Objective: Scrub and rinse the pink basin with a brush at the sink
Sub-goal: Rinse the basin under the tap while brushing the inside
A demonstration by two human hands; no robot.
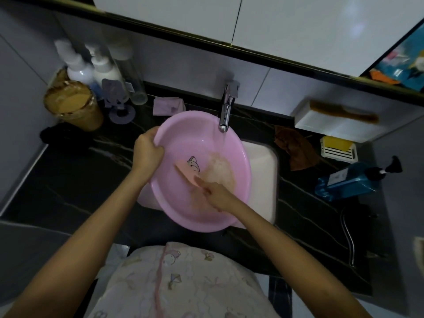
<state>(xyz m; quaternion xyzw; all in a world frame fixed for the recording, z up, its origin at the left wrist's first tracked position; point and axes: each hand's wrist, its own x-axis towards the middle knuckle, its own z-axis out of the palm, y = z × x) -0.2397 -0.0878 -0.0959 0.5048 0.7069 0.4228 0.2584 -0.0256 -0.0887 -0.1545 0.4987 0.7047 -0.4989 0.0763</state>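
The pink basin (181,131) rests tilted over the white sink (263,161), under the chrome faucet (226,106). Water runs from the spout and pools in the basin's right half. My left hand (148,146) grips the basin's left rim. My right hand (214,191) is inside the basin, blurred, holding a pink brush (184,172) whose flat head lies against the bottom beside a small cartoon print. The brush handle is hidden in my fingers.
Black marbled counter (75,180) surrounds the sink. Bottles (91,67) and a tan jar (73,104) stand back left. A brown cloth (296,148), a soap dish (338,149), a blue pump bottle (351,180) and a white box with a comb (339,120) sit on the right.
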